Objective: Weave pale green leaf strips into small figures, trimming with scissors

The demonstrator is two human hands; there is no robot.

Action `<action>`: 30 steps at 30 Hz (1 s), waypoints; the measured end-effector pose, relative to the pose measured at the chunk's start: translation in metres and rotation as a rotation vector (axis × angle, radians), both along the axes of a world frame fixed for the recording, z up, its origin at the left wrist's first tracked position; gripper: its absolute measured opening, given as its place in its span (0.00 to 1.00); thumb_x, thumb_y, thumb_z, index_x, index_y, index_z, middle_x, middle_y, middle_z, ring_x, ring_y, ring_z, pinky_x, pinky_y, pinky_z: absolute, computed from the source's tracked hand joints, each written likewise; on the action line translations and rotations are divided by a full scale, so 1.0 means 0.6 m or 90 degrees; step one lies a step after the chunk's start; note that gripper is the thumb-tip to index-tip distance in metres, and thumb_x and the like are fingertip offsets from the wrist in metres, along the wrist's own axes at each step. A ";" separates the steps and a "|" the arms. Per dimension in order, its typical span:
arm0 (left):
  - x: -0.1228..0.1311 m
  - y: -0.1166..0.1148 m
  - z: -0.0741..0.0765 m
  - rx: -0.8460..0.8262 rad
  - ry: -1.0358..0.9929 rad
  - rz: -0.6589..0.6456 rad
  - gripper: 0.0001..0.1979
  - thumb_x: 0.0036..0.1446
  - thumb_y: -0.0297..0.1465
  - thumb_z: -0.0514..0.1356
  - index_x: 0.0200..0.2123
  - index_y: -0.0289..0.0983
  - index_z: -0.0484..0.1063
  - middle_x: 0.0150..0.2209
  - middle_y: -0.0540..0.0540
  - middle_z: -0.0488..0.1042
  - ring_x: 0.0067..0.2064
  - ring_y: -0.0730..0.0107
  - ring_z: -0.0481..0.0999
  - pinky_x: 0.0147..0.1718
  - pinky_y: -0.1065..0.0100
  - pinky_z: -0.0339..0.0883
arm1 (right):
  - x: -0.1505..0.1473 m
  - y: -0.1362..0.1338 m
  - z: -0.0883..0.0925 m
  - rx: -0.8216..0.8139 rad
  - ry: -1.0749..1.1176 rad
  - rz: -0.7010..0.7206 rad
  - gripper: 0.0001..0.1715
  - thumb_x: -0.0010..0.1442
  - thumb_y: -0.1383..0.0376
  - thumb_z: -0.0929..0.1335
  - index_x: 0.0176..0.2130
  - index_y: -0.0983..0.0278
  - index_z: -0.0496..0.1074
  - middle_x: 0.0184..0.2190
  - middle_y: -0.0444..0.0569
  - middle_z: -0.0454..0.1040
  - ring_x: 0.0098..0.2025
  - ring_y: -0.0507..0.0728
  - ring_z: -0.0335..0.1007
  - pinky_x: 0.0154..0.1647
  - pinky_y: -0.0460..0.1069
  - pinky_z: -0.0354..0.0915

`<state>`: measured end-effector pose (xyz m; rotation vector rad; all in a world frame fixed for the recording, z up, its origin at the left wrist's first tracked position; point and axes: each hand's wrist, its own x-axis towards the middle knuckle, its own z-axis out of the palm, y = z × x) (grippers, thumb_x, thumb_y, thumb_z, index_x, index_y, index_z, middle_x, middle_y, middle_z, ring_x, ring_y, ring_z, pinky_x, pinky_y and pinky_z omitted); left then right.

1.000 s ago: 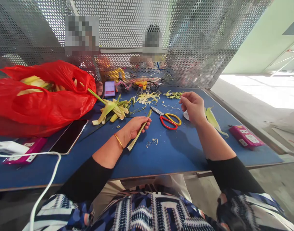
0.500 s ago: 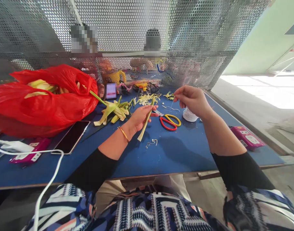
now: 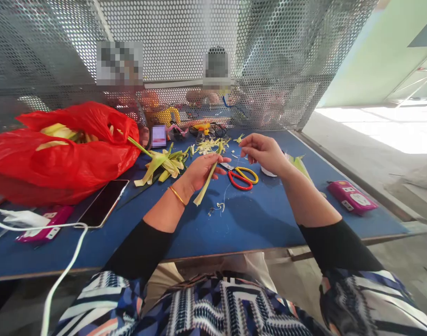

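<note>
A folded strip of pale green corn husk (image 3: 203,190) lies slantwise across my left hand (image 3: 203,169), held under the thumb. Farther right, my right hand (image 3: 260,150) is raised over the table, thumb and fingertips pinched on a fine white thread (image 3: 226,191) that trails downward. Scissors (image 3: 241,185) with one red and one yellow handle rest between and below the hands. Partly hidden behind my right hand and wrist are a white thread spool (image 3: 268,171) and a green husk piece (image 3: 300,164). Thread scraps (image 3: 220,206) lie nearer me.
At left, a red plastic bag (image 3: 90,170) holds husks, beside loose husks (image 3: 160,163). A phone (image 3: 101,203), a white cable (image 3: 73,268) and purple packs (image 3: 351,197) are on the blue table (image 3: 255,228). A perforated metal screen (image 3: 178,37) stands behind; people show through it.
My right hand has moved left and slightly down, closer to my left hand, and now covers more of the spool. The husk strip stays in my left hand. The view has shifted slightly.
</note>
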<state>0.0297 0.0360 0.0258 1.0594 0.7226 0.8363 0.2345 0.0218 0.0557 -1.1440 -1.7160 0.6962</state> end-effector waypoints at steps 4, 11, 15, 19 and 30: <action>-0.007 -0.006 -0.006 -0.102 0.026 -0.049 0.11 0.64 0.28 0.54 0.28 0.35 0.68 0.38 0.41 0.80 0.22 0.79 0.72 0.16 0.77 0.60 | -0.022 0.004 -0.012 -0.018 -0.067 0.018 0.03 0.53 0.69 0.65 0.32 0.63 0.68 0.22 0.40 0.74 0.19 0.46 0.62 0.23 0.44 0.60; -0.003 -0.011 -0.015 -0.152 -0.003 -0.005 0.13 0.66 0.27 0.52 0.27 0.35 0.68 0.28 0.47 0.76 0.22 0.76 0.74 0.16 0.77 0.61 | -0.051 0.016 -0.040 -0.055 -0.117 0.001 0.06 0.55 0.69 0.64 0.35 0.63 0.69 0.24 0.40 0.74 0.21 0.47 0.63 0.26 0.45 0.61; -0.010 -0.015 -0.017 -0.187 0.009 -0.018 0.15 0.66 0.24 0.51 0.25 0.34 0.68 0.19 0.52 0.66 0.18 0.79 0.68 0.18 0.76 0.65 | -0.044 0.014 -0.044 -0.009 -0.184 -0.120 0.09 0.58 0.67 0.63 0.40 0.65 0.70 0.35 0.49 0.78 0.25 0.50 0.68 0.31 0.48 0.64; -0.027 -0.014 -0.022 -0.210 0.028 0.059 0.17 0.66 0.24 0.50 0.24 0.34 0.67 0.18 0.53 0.64 0.17 0.80 0.66 0.19 0.76 0.66 | -0.027 -0.014 -0.055 0.017 -0.447 -0.275 0.12 0.59 0.67 0.63 0.42 0.65 0.72 0.44 0.56 0.76 0.38 0.57 0.74 0.39 0.51 0.65; -0.044 -0.005 -0.029 -0.223 0.033 0.124 0.16 0.67 0.25 0.49 0.26 0.34 0.67 0.16 0.53 0.64 0.17 0.78 0.66 0.19 0.76 0.68 | -0.027 -0.041 -0.072 -0.240 -0.808 -0.177 0.24 0.55 0.69 0.67 0.52 0.71 0.69 0.43 0.64 0.78 0.45 0.66 0.76 0.35 0.50 0.63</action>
